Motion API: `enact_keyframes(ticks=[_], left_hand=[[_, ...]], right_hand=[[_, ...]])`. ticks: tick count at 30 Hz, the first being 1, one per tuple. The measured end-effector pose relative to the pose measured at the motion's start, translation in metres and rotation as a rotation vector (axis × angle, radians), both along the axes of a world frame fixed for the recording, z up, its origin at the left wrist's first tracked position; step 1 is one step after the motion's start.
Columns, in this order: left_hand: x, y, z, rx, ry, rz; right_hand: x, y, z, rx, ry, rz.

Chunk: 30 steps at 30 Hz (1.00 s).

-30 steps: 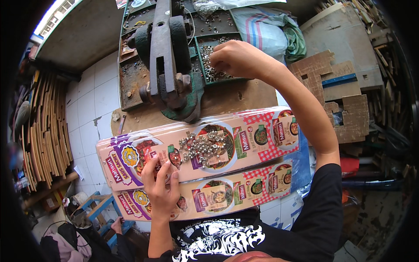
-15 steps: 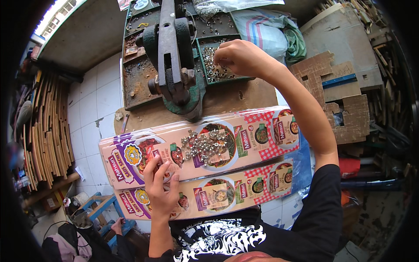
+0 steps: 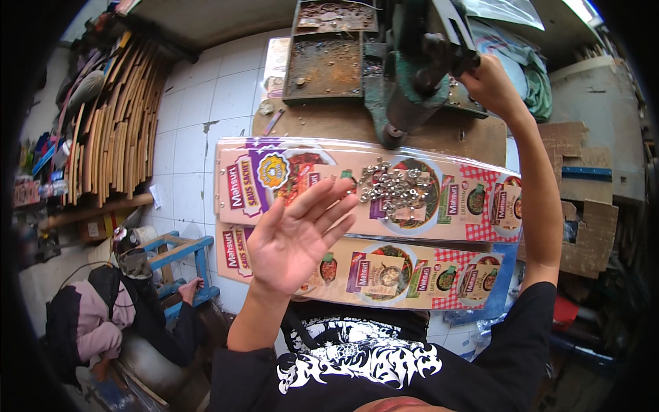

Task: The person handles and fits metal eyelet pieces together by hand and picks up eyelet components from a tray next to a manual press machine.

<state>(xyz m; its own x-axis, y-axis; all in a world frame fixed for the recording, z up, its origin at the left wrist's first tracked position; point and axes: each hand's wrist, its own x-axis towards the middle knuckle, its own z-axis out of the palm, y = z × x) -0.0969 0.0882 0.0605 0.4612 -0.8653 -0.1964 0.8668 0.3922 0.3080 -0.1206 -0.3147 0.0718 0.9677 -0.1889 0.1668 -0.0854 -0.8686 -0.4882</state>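
My left hand (image 3: 294,240) is raised palm up over the printed food sheets, its fingers stretched out and nothing in it. Beside its fingertips a loose pile of small silver metal eyelets (image 3: 398,189) lies on the upper printed sheet (image 3: 473,220). The lower printed sheet (image 3: 329,285) overlaps nearer to me. My right hand (image 3: 493,86) is closed beside the dark green hand press (image 3: 415,89), next to the small-parts tray (image 3: 467,103). Its fingertips are hidden behind the press's metal bar, so what they hold cannot be made out.
A partitioned metal tray (image 3: 322,69) stands left of the press on the wooden board (image 3: 329,123). Stacked boards (image 3: 123,117) lean at the left. Another person (image 3: 113,309) sits by a blue wooden frame (image 3: 195,268) at lower left. Cut cardboard (image 3: 583,233) lies at right.
My left hand has lifted off the sheets and turned palm up with its fingers spread. My right hand has moved from above the eyelet tray to beside the press bar. The view has shifted.
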Motion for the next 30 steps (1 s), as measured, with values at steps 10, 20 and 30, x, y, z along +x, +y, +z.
enact_keyframes(ticks=[10, 20, 30], left_hand=[[-0.009, 0.002, -0.009, -0.102, 0.097, -0.011], [-0.036, 0.106, -0.02, -0.047, -0.286, -0.471], [-0.106, 0.51, -0.233, 1.322, 0.259, -0.447]], right_hand=[[-0.015, -0.004, -0.007, 0.026, -0.091, 0.028], [-0.029, 0.002, 0.001, 0.066, -0.099, 0.014], [-0.042, -0.013, 0.017, 0.107, -0.117, -0.072]])
